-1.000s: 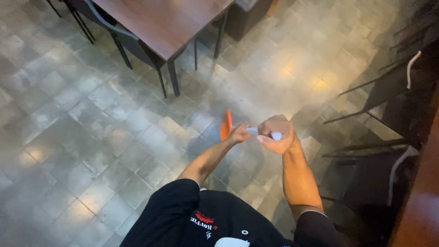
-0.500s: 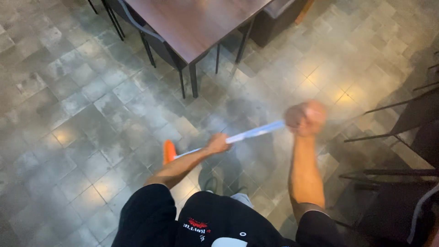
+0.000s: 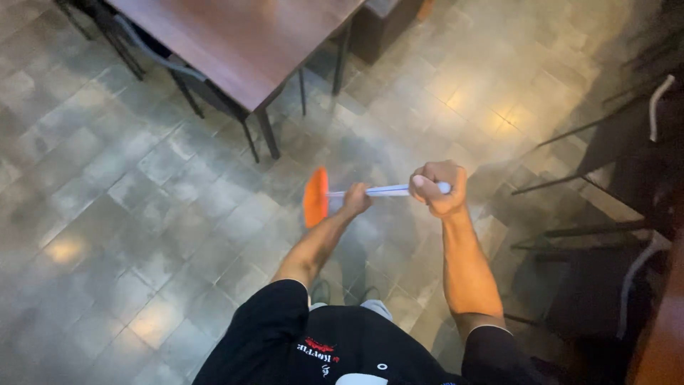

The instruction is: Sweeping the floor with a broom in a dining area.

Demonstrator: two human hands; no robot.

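I hold a long pale handle [image 3: 388,190] that ends in an orange head [image 3: 315,197] down on the grey tiled floor [image 3: 142,207]. My left hand [image 3: 355,199] grips the handle lower down, just right of the orange head. Closed around the handle's top end is my right hand [image 3: 438,187]. The orange head rests on the floor in front of my feet, a little short of the table legs.
A dark wooden table [image 3: 242,36] with thin black legs stands ahead, with a chair [image 3: 153,60] tucked at its left side. More dark chairs [image 3: 613,142] line the right side. A reddish wooden edge [image 3: 662,335] shows at the lower right.
The orange head swung left and toward me half a second ago, then back out to the front. My right hand rose with that stroke and has come back down.
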